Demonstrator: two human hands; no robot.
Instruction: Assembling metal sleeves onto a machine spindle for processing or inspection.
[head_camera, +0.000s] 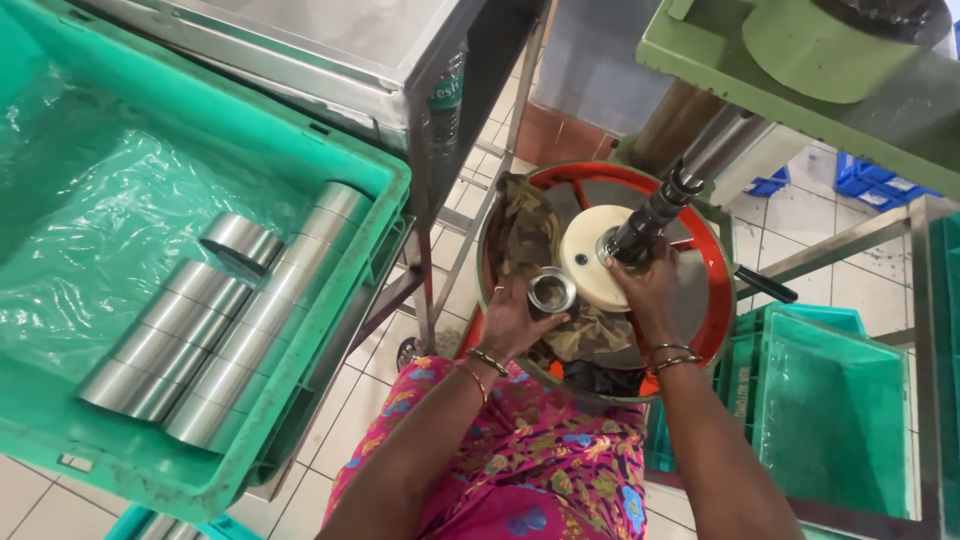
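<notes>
My left hand holds a small shiny metal ring over a crumpled rag on the round steel table of a press. My right hand rests on the cream disc beneath the dark press spindle, fingers wrapped at the spindle's lower end. A red ring circles the steel table. Both wrists wear bangles.
A green crate lined with plastic at the left holds several stacked metal sleeves. A grey metal cabinet stands behind it. Green crates sit at the right on the tiled floor. The green machine body overhangs the top right.
</notes>
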